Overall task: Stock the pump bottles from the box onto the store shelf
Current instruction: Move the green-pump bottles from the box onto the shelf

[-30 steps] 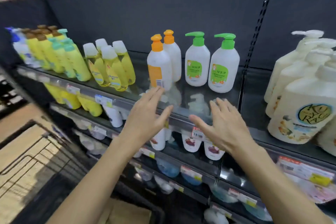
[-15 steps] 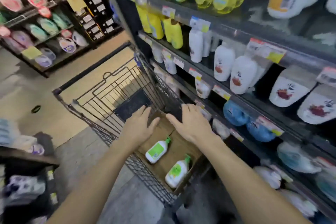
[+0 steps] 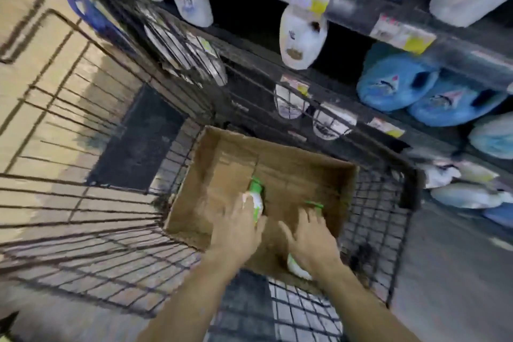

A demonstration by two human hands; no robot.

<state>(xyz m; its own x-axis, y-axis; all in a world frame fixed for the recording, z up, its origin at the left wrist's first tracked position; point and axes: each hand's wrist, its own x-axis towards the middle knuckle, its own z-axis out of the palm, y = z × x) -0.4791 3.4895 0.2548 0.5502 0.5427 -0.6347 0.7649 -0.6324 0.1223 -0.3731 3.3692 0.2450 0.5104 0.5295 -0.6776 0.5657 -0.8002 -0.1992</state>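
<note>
A cardboard box (image 3: 280,147) sits in a black wire shopping cart (image 3: 91,233). Two white pump bottles with green pumps lie inside it. My left hand (image 3: 236,230) reaches into the box and grips the left bottle (image 3: 256,200), whose green pump pokes out beyond my fingers. My right hand (image 3: 311,241) lies with spread fingers over the right bottle (image 3: 298,269); only that bottle's pump tip and base show. The frame is blurred by motion.
The store shelf (image 3: 358,11) runs along the right with price tags on its edges. It holds white bottles (image 3: 301,36) and blue refill pouches (image 3: 397,83). Lower shelves carry more pouches. Tan floor lies to the left of the cart.
The view has swung from the upper shelf down to the cart. Both hands dropped from above the box rim into the box and onto the two bottles.
</note>
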